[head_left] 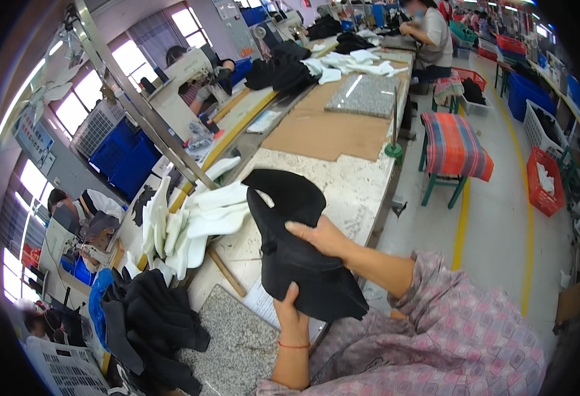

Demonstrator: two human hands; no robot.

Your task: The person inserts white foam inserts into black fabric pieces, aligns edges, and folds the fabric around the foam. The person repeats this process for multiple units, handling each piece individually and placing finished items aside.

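A floppy black fabric piece [290, 261], curved and roughly boot-shaped, is held up over the near edge of the work table. My right hand [326, 237] grips its upper right side, thumb on top and fingers behind. From below, my left hand [292, 311] holds the lower part with its thumb pressed on the front; the other fingers are hidden behind the cloth. To the left lies a stack of similar black fabric pieces [148, 317]. Several white, flat, curved pieces [201, 221] are heaped just beyond it.
A speckled stone slab [230, 343] and a wooden-handled tool [226, 272] lie on the table [342, 191]. Brown cardboard [329, 135] and another slab [362, 96] are farther along. A metal post [138, 99] rises at left. A cloth-covered stool [455, 145] stands right. Co-workers sit nearby.
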